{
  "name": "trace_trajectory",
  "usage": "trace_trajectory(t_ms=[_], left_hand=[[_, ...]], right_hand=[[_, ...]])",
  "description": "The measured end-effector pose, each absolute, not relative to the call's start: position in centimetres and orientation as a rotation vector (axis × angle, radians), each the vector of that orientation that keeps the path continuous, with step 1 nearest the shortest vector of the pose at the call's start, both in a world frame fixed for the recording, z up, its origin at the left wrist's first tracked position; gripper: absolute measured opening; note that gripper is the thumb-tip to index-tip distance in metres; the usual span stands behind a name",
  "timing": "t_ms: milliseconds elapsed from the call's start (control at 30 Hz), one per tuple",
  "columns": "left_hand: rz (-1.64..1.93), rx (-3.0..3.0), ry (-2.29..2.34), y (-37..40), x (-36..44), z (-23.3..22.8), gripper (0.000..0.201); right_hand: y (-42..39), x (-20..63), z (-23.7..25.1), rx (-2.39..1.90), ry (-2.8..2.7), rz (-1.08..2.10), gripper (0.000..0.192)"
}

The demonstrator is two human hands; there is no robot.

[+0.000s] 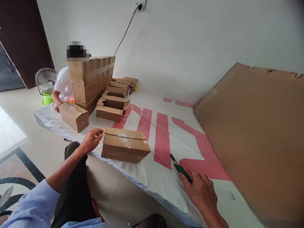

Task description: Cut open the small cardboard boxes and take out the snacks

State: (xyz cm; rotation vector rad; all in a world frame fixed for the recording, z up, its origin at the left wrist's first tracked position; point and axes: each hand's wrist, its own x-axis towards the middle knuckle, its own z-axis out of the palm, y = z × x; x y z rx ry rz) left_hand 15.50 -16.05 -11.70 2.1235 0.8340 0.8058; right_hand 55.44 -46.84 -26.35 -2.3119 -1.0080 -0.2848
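Observation:
A taped cardboard box (125,150) lies in front of me on the cloth-covered surface, with clear tape across its top seam. Beside its left end is my left hand (91,140), fingers bent and apart, holding nothing; I cannot tell whether the fingertips touch the cardboard. My right hand (201,190) is closed around a utility knife (181,171) with a green handle. The knife points up and left, over the white and red cloth (163,139), to the right of the box and apart from it.
Another taped box (74,115) sits at the left edge, near a co-worker (63,80) behind stacked cartons (86,91). Several open boxes (110,107) line up behind mine. A large cardboard sheet (256,133) leans at right. A fan (46,80) stands far left.

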Motion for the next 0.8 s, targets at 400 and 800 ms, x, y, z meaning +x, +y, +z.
trace_trajectory(t_ms=[400, 800], left_hand=[[0.88, 1.718, 0.588, -12.6, 18.1, -13.1, 0.024], [0.798, 1.475, 0.553, -14.2, 20.3, -12.5, 0.024]], right_hand=[[-47.5, 55.2, -28.3, -2.45, -0.949, -0.298, 0.053], [-43.0, 50.3, -24.5, -1.82, -0.57, 0.241, 0.056]])
